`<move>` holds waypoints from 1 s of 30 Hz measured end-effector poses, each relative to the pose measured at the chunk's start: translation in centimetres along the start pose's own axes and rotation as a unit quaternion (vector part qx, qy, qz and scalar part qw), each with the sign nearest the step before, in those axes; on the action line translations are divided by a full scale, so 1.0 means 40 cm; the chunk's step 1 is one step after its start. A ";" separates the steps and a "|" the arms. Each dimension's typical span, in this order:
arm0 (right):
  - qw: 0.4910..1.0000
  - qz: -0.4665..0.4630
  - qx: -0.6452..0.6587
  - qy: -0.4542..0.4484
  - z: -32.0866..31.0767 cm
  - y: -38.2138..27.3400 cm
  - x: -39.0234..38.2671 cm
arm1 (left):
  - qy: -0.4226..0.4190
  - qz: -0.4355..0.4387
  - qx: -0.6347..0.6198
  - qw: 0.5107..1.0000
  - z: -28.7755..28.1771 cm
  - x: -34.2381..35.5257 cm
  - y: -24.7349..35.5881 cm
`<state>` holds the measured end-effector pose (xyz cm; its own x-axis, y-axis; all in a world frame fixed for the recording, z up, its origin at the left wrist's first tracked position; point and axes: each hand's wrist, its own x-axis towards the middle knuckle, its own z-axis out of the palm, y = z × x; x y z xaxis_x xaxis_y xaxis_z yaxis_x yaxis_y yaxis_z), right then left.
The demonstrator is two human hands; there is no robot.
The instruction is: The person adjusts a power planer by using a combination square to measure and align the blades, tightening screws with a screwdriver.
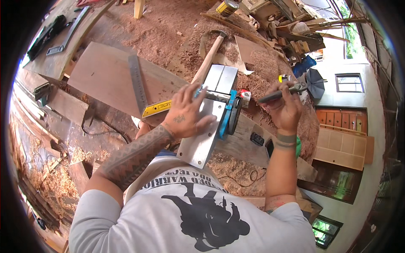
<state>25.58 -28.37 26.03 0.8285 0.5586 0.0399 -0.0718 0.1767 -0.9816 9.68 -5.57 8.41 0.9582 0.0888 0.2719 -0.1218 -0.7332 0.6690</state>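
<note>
An upturned electric planer (230, 114) with a blue body and silver plates lies in front of me. My left hand (184, 111) rests on it with fingers spread, around the slot between the plates. Raised to the right of the planer, my right hand (287, 107) grips a dark elongated tool (272, 96) with a metal end; its exact kind is unclear. A square (158, 107) with a yellow handle and steel blade lies on a board to the left. A wooden-handled hammer (209, 57) lies beyond the planer.
Wood shavings (168, 25) cover the surroundings. A plywood board (99, 74) extends left, and a bench (55, 59) stands at upper left. Scrap wood (291, 40) is piled at upper right. A small black object (257, 139) and a cord lie nearby. A wooden door stands at right.
</note>
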 end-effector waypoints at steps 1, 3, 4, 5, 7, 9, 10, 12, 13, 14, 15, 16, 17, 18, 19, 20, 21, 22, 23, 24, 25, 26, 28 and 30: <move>1.000 -0.006 -0.001 -0.013 0.034 0.001 0.006 | -0.017 0.045 -0.011 0.999 -0.003 0.002 0.005; 0.997 -0.018 -0.073 -0.022 0.079 0.018 0.015 | -0.035 0.062 -0.006 0.997 -0.005 0.010 0.026; 0.989 -0.030 -0.143 -0.031 0.092 0.026 0.020 | -0.054 0.077 0.001 0.996 -0.007 0.009 0.031; 0.981 -0.045 -0.181 -0.044 0.091 0.039 0.028 | -0.051 0.066 -0.009 0.997 -0.006 0.009 0.028; 0.975 -0.028 -0.214 -0.057 0.110 0.050 0.042 | -0.052 0.023 -0.046 0.997 -0.004 0.007 0.019; 0.953 -0.033 -0.293 -0.068 0.126 0.071 0.056 | -0.027 -0.047 -0.067 0.996 0.019 -0.003 0.014; 0.953 -0.033 -0.293 -0.068 0.126 0.082 0.065 | -0.027 -0.048 -0.068 0.996 0.017 -0.009 0.026; 0.887 -0.078 -0.437 -0.128 0.127 0.103 0.089 | -0.004 0.013 -0.026 1.000 0.017 -0.016 0.053; 0.889 -0.095 -0.424 -0.142 0.138 0.127 0.104 | 0.024 0.054 -0.048 0.997 0.016 -0.021 0.068; 0.869 -0.118 -0.451 -0.168 0.144 0.144 0.124 | 0.025 0.064 -0.049 0.996 0.018 -0.023 0.083; 0.855 -0.117 -0.473 -0.179 0.149 0.155 0.132 | 0.016 0.051 -0.048 0.997 0.024 -0.029 0.091; 0.840 -0.118 -0.495 -0.189 0.154 0.156 0.143 | 0.009 0.040 -0.047 0.998 0.028 -0.028 0.096; 0.839 -0.117 -0.496 -0.189 0.148 0.159 0.154 | 0.010 0.040 -0.049 0.998 0.029 -0.027 0.095; 0.805 -0.107 -0.545 -0.208 0.140 0.164 0.163 | -0.003 0.039 -0.058 0.998 0.029 -0.026 0.091; 0.769 -0.096 -0.589 -0.228 0.143 0.167 0.170 | -0.016 0.037 -0.066 0.997 0.028 -0.027 0.087; 0.769 -0.096 -0.589 -0.229 0.144 0.165 0.175 | -0.016 0.036 -0.067 0.997 0.029 -0.026 0.087; 0.776 -0.057 -0.581 -0.238 0.144 0.162 0.181 | -0.021 0.034 -0.069 0.997 0.030 -0.025 0.087; 0.782 -0.020 -0.571 -0.250 0.153 0.156 0.188 | -0.025 0.030 -0.069 0.997 0.027 -0.023 0.085; 0.782 -0.021 -0.570 -0.252 0.161 0.150 0.190 | -0.023 0.028 -0.068 0.997 0.025 -0.022 0.084; 0.806 -0.036 -0.543 -0.234 0.170 0.142 0.187 | -0.028 0.026 -0.073 0.997 0.022 -0.021 0.083; 0.828 -0.049 -0.515 -0.215 0.174 0.138 0.185 | -0.034 0.025 -0.079 0.996 0.020 -0.022 0.084; 0.828 -0.049 -0.515 -0.216 0.172 0.140 0.187 | -0.033 0.023 -0.079 0.996 0.022 -0.023 0.081; 0.803 -0.085 -0.539 -0.241 0.163 0.145 0.189 | -0.030 0.029 -0.083 0.996 0.028 -0.022 0.076; 0.789 -0.043 -0.559 -0.251 0.150 0.155 0.190 | -0.035 0.027 -0.080 0.996 0.030 -0.023 0.075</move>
<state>28.10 -18.17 21.38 0.4590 0.8837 -0.0913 0.7406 -0.4373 -0.5101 8.75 -8.66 9.33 0.9639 0.0010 0.2664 -0.2085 -0.6191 0.7571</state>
